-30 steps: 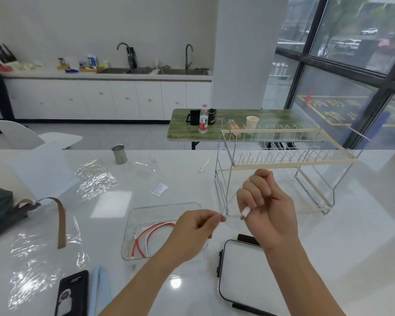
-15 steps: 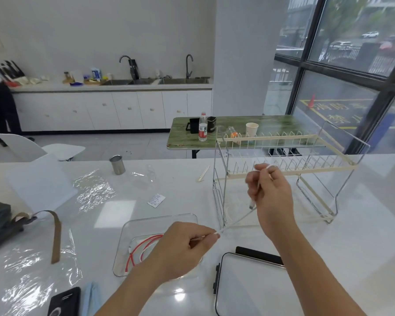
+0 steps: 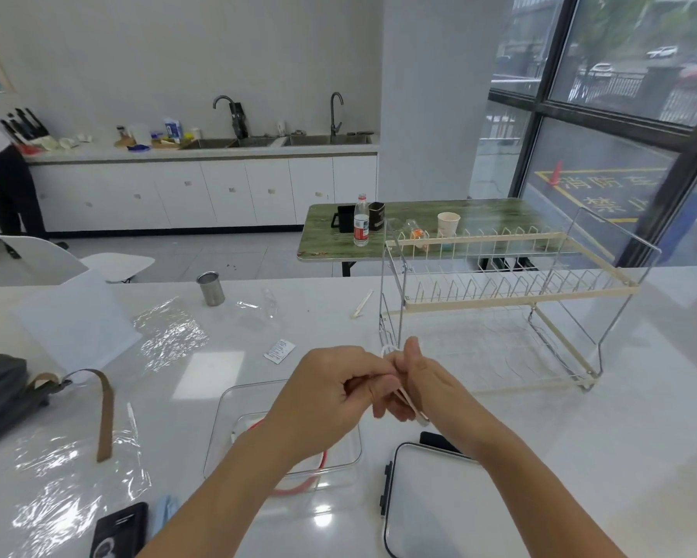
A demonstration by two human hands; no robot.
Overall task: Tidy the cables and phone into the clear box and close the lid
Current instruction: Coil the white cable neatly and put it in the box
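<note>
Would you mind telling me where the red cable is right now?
In the head view the red cable lies coiled inside the clear box on the white table, low and centre, partly hidden by the left hand, just left of the lid.

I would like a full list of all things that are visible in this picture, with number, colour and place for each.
clear box: 1, transparent, on the white counter under the left forearm
red cable: 1, red, inside the clear box
white cable: 1, white, held between both hands
lid: 1, white with dark rim, right of the box
phone: 1, black, near bottom left edge
dark flat object: 1, black, partly hidden behind the lid
dish rack: 1, cream and metal, far right of the counter
metal cup: 1, silver, far side of the counter
plastic wrap: several sheets, clear, left part
bag with strap: 1, dark, left edge
left hand: pinches the white cable
right hand: holds the white cable
</note>
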